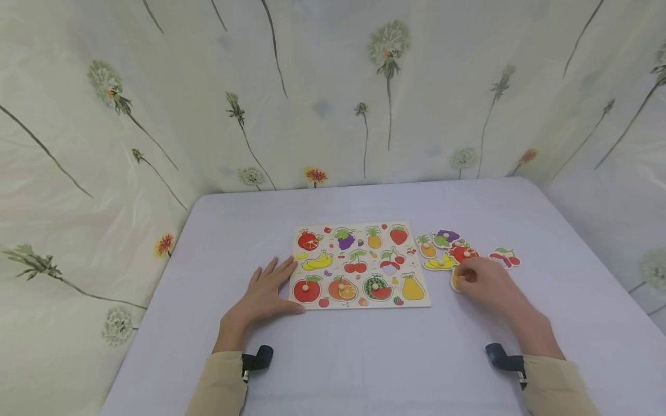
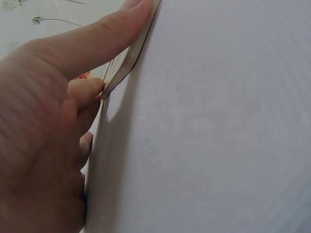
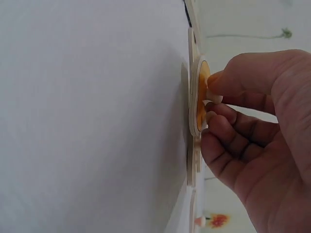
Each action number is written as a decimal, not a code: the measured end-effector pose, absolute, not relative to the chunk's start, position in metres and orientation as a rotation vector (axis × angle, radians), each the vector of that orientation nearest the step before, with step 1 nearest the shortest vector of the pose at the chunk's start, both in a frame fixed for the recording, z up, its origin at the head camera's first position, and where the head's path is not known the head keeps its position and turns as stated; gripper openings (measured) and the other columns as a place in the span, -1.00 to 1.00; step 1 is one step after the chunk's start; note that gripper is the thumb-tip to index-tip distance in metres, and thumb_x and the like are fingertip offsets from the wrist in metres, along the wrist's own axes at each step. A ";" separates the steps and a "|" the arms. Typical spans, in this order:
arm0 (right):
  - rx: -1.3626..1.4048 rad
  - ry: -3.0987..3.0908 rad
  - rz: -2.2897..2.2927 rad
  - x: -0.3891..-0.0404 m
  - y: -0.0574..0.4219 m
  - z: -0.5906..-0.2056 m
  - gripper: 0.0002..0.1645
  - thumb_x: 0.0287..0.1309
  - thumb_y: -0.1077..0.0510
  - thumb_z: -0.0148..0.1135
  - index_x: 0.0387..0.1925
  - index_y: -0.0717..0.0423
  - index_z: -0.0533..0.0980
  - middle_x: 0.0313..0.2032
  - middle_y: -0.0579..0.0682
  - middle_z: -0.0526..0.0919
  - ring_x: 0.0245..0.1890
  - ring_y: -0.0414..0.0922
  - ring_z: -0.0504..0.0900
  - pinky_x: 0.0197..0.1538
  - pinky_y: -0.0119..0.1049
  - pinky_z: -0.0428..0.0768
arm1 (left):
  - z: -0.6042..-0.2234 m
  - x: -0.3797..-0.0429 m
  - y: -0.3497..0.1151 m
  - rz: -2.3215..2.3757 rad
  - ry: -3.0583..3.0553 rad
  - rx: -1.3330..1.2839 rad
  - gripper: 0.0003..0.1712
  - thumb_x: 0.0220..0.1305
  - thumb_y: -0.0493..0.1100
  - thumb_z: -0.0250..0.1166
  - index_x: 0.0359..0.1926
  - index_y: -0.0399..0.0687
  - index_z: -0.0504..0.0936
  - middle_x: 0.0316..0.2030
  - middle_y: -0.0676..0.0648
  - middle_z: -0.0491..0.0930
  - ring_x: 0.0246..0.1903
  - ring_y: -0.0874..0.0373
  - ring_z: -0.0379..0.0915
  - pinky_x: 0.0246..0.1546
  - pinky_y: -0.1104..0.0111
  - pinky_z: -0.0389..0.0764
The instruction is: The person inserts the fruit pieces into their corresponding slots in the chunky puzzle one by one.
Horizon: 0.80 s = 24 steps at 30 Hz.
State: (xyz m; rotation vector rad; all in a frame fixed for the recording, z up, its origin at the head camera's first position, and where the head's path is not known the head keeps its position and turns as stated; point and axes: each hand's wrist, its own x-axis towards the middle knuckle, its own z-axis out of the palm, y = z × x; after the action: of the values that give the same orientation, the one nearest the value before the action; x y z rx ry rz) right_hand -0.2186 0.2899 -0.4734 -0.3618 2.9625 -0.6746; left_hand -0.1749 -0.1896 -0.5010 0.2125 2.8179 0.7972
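A wooden fruit puzzle board (image 1: 360, 266) lies in the middle of the table, with several fruit pieces seated in it. My left hand (image 1: 262, 294) lies flat on the table, its fingers straight and touching the board's left edge (image 2: 127, 63). Right of the board are loose pieces: pineapple (image 1: 427, 247), grapes (image 1: 446, 237), banana (image 1: 439, 264), a red fruit (image 1: 463, 252) and cherries (image 1: 504, 257). My right hand (image 1: 481, 281) pinches the small knob of a yellow-orange piece (image 3: 198, 97), which stands just off the table at its near edge. Most of that piece is hidden under the hand in the head view.
A pale lilac cloth covers the table (image 1: 364, 358). Floral fabric walls (image 1: 333, 92) close in the back and both sides. Black wrist-camera mounts (image 1: 257, 358) sit at both cuffs.
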 end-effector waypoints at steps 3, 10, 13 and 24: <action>-0.379 2.947 -0.679 -0.219 0.282 -0.474 -0.83 0.16 0.19 0.23 -0.21 0.13 0.63 -0.34 0.01 0.61 -0.29 -0.06 0.48 -0.25 -0.30 0.51 | -0.502 -0.175 -0.189 0.791 2.818 0.207 0.28 -0.15 0.35 0.50 0.56 0.29 0.05 0.57 0.17 0.00 0.61 0.02 -0.40 0.56 -0.13 -0.33; -0.413 2.917 -0.713 -0.222 0.266 -0.478 -0.87 0.17 0.18 0.26 -0.24 0.09 0.62 -0.35 -0.02 0.59 -0.29 -0.07 0.47 -0.25 -0.29 0.50 | -0.505 -0.177 -0.190 0.771 2.824 0.202 0.27 -0.13 0.35 0.50 0.56 0.32 0.04 0.57 0.19 -0.01 0.61 0.05 -0.40 0.56 -0.11 -0.33; -0.438 2.908 -0.729 -0.222 0.260 -0.481 -0.89 0.18 0.17 0.27 -0.24 0.07 0.61 -0.36 -0.04 0.59 -0.29 -0.09 0.48 -0.26 -0.30 0.50 | -0.506 -0.177 -0.190 0.770 2.827 0.203 0.27 -0.13 0.35 0.50 0.56 0.32 0.04 0.57 0.20 -0.01 0.61 0.05 -0.40 0.57 -0.10 -0.33; -0.507 2.890 -0.708 -0.219 0.235 -0.477 -0.89 0.14 0.16 0.32 -0.26 0.02 0.63 -0.36 -0.08 0.60 -0.29 -0.11 0.48 -0.22 -0.31 0.54 | -0.510 -0.178 -0.192 0.778 2.835 0.225 0.28 -0.15 0.38 0.49 0.56 0.33 0.04 0.57 0.19 -0.01 0.60 0.04 -0.40 0.56 -0.13 -0.31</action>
State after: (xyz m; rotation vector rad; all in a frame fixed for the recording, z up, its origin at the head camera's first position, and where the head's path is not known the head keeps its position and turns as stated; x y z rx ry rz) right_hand -0.2187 0.2353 -0.4767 -0.5067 2.8904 -0.7085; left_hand -0.1782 -0.1916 -0.5096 0.2248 2.8347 0.7778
